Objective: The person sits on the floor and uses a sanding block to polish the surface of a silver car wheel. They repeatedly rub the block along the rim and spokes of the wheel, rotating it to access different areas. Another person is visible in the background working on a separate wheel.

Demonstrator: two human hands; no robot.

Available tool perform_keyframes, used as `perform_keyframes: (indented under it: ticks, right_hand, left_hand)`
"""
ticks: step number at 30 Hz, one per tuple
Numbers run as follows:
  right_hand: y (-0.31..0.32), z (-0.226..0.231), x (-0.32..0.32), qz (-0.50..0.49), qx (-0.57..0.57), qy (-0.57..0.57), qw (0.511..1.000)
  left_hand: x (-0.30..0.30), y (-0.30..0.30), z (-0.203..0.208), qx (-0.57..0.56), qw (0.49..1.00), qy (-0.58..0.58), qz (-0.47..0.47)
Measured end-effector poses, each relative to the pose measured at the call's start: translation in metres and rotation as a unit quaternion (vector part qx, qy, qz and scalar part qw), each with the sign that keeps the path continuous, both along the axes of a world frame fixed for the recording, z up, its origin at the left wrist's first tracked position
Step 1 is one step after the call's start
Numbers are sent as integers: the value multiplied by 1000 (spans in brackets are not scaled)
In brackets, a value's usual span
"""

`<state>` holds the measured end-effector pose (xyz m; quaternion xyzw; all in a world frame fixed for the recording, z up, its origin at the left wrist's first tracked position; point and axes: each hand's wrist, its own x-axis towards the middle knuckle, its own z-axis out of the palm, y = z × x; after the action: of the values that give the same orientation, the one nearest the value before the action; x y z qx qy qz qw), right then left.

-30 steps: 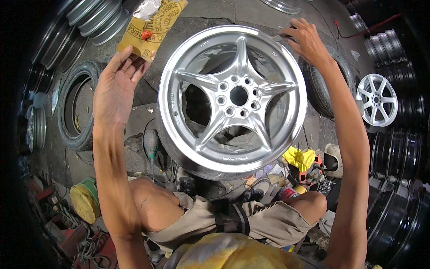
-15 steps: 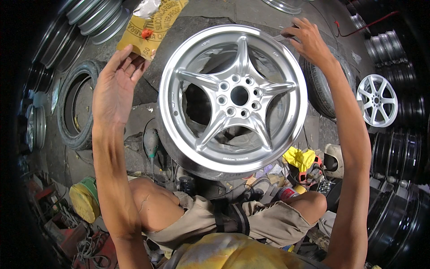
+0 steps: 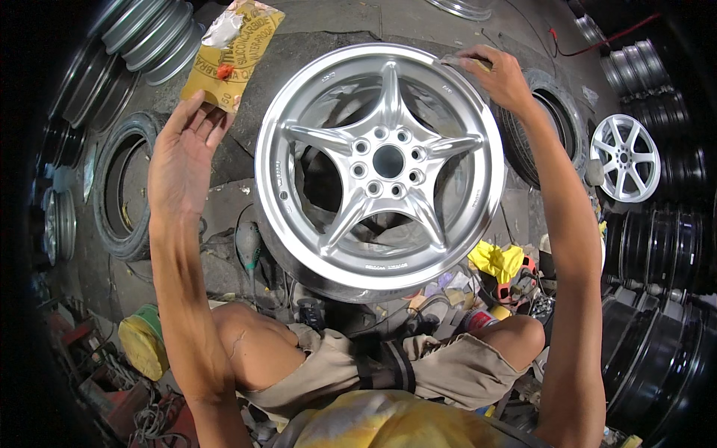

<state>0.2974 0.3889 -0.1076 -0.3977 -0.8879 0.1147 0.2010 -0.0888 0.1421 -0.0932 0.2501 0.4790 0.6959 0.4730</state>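
Observation:
My left hand (image 3: 183,160) pinches the lower edge of a yellow-brown sandpaper sheet (image 3: 249,69), held up left of the wheel. A grey-white smear of paste (image 3: 224,28) and a small orange-red dab (image 3: 225,71) lie on the sheet. In front of me, a silver five-spoke wheel rim (image 3: 388,119) lies face up. At its far right edge, my right hand (image 3: 502,78) is closed on a small thin grey blade (image 3: 452,61), which looks like a putty spreader. The blade's tip meets the rim's lip; its held end is hidden by my fingers.
A tyre lies on the left (image 3: 123,187), another tyre on the right (image 3: 549,127). Beyond that leans a white wheel (image 3: 626,158). Stacked rims line both sides. A yellow crumpled cloth (image 3: 497,260), a green-tipped tool (image 3: 249,246) and clutter lie near my legs.
My right hand has moved left, bringing the blade onto the rim's far right lip. My left hand and the sandpaper have shifted slightly left and down. The whole view has moved a little.

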Motion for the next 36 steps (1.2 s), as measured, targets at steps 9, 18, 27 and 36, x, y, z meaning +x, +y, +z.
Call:
perform_keyframes:
  ticks: [9,18,27,36]
  right_hand:
    - [0,-3,-3,0,28,-11,1000]
    - [-13,23,-7,-50,-29,-75,995]
    - [5,23,1,103,131,-200,965]
    - [12,19,-1,94,136,-252,954]
  left_hand:
    - [3,-2,5,2,1000,7,-2]
    - [0,-2,5,15,1000,-8,-13]
    - [2,-2,4,13,1000,0,-6]
    - [2,-1,3,19,1000,7,-6]
